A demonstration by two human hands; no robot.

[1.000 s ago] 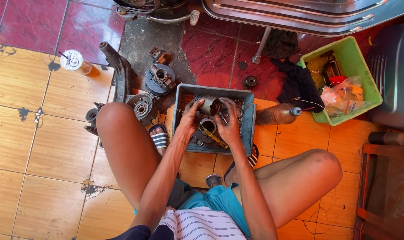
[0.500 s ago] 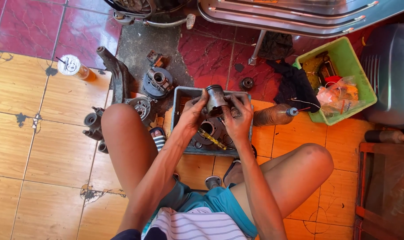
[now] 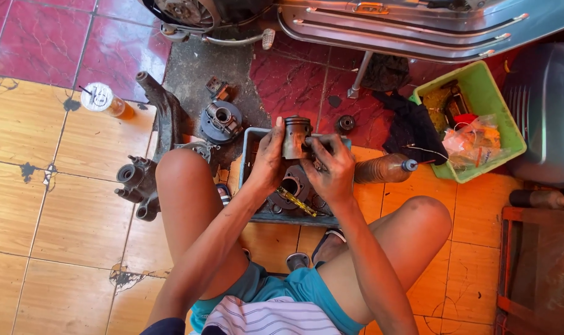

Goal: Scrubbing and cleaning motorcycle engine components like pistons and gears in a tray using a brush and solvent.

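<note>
I sit on a tiled floor with my knees apart. Both hands hold a dark metal piston (image 3: 296,136) upright above a grey-blue parts tray (image 3: 252,144). My left hand (image 3: 268,160) wraps the piston's left side, thumb up. My right hand (image 3: 331,166) grips its right side with greasy fingers. In the tray below lie a round engine part (image 3: 292,186) and a yellow-handled tool (image 3: 300,203).
An engine casing (image 3: 146,177) and a round engine part (image 3: 220,121) lie at my left. A plastic cup with a drink (image 3: 103,99) stands far left. A green bin (image 3: 468,118) of bits, a black rag (image 3: 412,127) and a bottle (image 3: 384,167) are right. A scooter body (image 3: 418,25) spans the top.
Both hands have lifted the piston up out of the tray and now hold it higher, above the tray's far edge.
</note>
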